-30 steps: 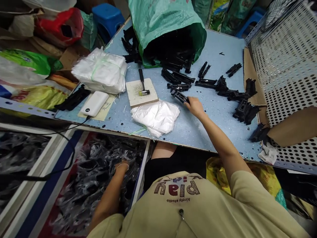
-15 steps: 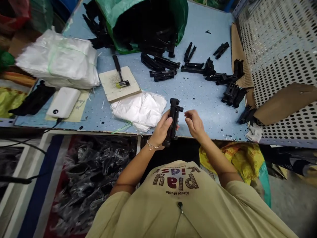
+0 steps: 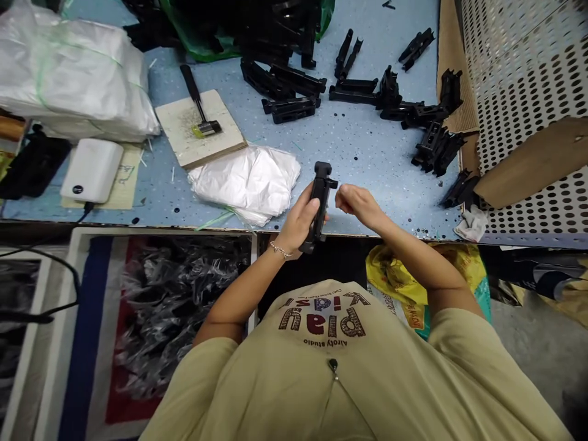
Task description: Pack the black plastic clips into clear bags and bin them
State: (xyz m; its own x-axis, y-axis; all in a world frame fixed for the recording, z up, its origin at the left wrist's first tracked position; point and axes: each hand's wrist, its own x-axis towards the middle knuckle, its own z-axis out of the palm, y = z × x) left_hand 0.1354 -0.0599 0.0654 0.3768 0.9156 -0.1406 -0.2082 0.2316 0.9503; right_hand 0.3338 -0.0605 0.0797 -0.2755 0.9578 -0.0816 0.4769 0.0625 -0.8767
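Note:
My left hand (image 3: 298,222) is wrapped round a long black plastic part (image 3: 318,211), held nearly upright over the table's front edge. My right hand (image 3: 358,202) is closed just right of the part's side knob, its fingertips pinched together; what they hold, if anything, is too small to make out. Left of my hands lies a pile of white plastic bags (image 3: 248,184). It touches a pale board (image 3: 223,125) that bears a small black-handled hammer (image 3: 195,95). More black parts (image 3: 294,109) lie scattered on the blue table (image 3: 316,147).
A green bag (image 3: 204,49) of black parts stands at the back. At left are a wrapped white stack (image 3: 87,73) and a white power bank (image 3: 94,171). A perforated metal panel (image 3: 519,86) borders the right side. Bagged black items (image 3: 184,306) fill a bin below.
The camera view has shifted, so the table appears nearer and higher. My right hand's fingers have drawn together and moved closer to the part's knob. The black part stays in my left hand.

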